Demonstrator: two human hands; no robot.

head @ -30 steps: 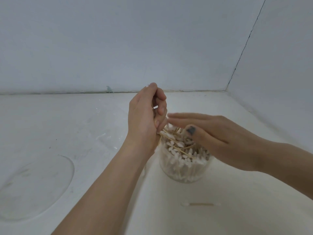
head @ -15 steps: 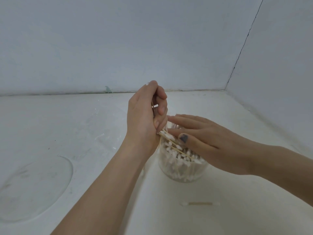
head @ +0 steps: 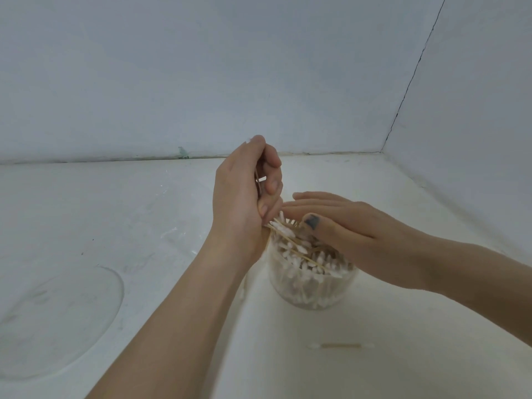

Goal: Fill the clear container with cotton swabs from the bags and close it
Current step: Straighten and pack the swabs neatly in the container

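A round clear container stands on the white table, packed with upright cotton swabs; a few lie crosswise on top. My left hand is at the container's left rim, fingers curled round a small bunch of swabs whose tips poke out below the fingers. My right hand lies flat over the container's mouth, fingers straight, pressing on the swabs. One loose swab lies on the table in front of the container.
A clear round lid lies flat on the table at the left. White walls close the table at the back and on the right, meeting in a corner.
My right hand pushed down and leftward on the swabs, then lifted slightly. My left hand has hardly moved.
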